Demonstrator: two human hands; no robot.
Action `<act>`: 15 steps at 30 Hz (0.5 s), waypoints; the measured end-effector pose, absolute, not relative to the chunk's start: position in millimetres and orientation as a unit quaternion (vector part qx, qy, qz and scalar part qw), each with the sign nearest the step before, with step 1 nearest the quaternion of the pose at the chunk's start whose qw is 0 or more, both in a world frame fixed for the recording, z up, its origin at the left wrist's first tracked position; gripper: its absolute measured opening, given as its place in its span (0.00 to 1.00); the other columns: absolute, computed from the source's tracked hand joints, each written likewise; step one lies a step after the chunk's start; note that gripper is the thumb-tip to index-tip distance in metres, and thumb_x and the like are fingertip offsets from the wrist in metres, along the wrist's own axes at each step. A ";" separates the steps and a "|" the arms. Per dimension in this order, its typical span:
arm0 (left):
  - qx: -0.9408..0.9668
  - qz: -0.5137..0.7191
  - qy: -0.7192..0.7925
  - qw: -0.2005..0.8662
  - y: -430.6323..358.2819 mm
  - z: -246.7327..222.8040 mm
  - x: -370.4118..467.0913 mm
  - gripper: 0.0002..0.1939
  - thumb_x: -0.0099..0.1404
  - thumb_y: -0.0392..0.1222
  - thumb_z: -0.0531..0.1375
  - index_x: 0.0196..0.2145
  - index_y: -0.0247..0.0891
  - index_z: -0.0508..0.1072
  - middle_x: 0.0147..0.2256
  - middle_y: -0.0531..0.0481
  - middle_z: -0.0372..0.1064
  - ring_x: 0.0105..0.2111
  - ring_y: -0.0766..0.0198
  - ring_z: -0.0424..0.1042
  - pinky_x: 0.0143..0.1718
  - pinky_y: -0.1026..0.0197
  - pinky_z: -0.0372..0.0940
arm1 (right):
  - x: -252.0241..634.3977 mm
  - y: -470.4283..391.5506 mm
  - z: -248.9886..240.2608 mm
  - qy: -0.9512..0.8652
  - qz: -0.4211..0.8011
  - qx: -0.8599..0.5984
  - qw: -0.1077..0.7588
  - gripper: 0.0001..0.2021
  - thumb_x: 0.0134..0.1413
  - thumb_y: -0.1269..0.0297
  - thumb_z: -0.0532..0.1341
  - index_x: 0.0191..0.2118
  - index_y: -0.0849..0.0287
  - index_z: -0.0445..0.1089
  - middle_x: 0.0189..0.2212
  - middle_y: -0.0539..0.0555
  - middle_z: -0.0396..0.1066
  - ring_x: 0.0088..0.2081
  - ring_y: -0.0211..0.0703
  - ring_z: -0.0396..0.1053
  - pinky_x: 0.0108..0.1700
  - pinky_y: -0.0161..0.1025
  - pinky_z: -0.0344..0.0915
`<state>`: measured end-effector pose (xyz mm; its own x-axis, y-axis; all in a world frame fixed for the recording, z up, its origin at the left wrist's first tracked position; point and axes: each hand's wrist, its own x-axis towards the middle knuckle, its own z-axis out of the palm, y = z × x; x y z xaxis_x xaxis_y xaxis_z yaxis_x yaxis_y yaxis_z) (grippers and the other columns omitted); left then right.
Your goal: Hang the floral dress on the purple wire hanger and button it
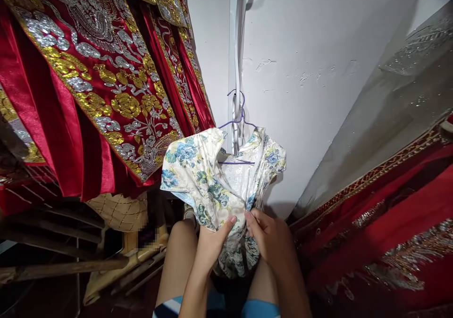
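Observation:
A short-sleeved dress (201,167), white with blue, green and yellow flowers, hangs in front of me on a purple wire hanger (242,112). My left hand (216,240) is at the front of the dress, its thumb lying over the cloth and its other fingers hidden behind. My right hand (264,233) pinches the front edge of the dress just below the V-shaped neckline, thumb and fingers pressed together. The lower part of the dress bunches between my knees.
Red garments with gold and silver sequins (123,87) hang at the left. Another red, beaded cloth (396,214) covers the right side. Behind the dress stand a white wall (304,72) and a narrow metal strip (238,39). Wooden poles (71,267) lie at the lower left.

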<state>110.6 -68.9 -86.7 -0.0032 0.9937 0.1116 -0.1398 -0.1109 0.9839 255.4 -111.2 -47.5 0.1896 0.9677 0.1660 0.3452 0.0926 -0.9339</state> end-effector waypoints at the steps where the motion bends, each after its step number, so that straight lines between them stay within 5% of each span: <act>1: 0.491 0.561 0.444 0.497 -68.1 -87.5 110.2 0.32 0.53 0.52 0.71 0.52 0.34 0.73 0.49 0.38 0.75 0.54 0.46 0.72 0.63 0.46 0.58 | 255.5 -108.6 -53.5 -0.546 0.332 -0.578 0.508 0.24 0.61 0.48 0.56 0.18 0.54 0.58 0.14 0.49 0.58 0.19 0.40 0.57 0.25 0.38 0.55; 4: 0.470 0.593 0.493 0.430 -65.1 -92.3 108.0 0.33 0.54 0.52 0.70 0.53 0.33 0.70 0.50 0.36 0.72 0.53 0.45 0.71 0.60 0.47 0.61 | 257.2 -99.3 -78.0 -0.525 0.366 -0.537 0.550 0.25 0.60 0.45 0.57 0.18 0.54 0.58 0.15 0.48 0.58 0.21 0.40 0.58 0.27 0.38 0.56; 7: 0.445 0.687 0.522 0.241 -64.5 -96.8 104.8 0.35 0.58 0.48 0.69 0.59 0.37 0.63 0.57 0.38 0.64 0.57 0.49 0.65 0.58 0.51 0.61 | 258.8 -93.0 -95.8 -0.518 0.380 -0.528 0.555 0.25 0.61 0.44 0.57 0.19 0.55 0.59 0.15 0.47 0.57 0.22 0.39 0.58 0.27 0.37 0.55; 10: 0.482 0.735 0.470 0.079 -67.5 -96.6 102.0 0.26 0.60 0.41 0.68 0.54 0.42 0.66 0.54 0.43 0.63 0.55 0.53 0.65 0.55 0.55 0.61 | 255.6 -91.8 -96.7 -0.530 0.396 -0.516 0.544 0.24 0.63 0.46 0.56 0.21 0.56 0.61 0.15 0.47 0.57 0.21 0.38 0.58 0.27 0.37 0.53; 15: 0.669 0.581 0.398 0.236 -73.0 -95.2 106.7 0.09 0.65 0.37 0.61 0.45 0.41 0.74 0.42 0.46 0.72 0.43 0.58 0.71 0.46 0.59 0.65 | 241.5 -94.5 -81.9 -0.534 0.437 -0.477 0.545 0.21 0.63 0.47 0.55 0.25 0.57 0.66 0.16 0.47 0.62 0.21 0.38 0.59 0.27 0.36 0.55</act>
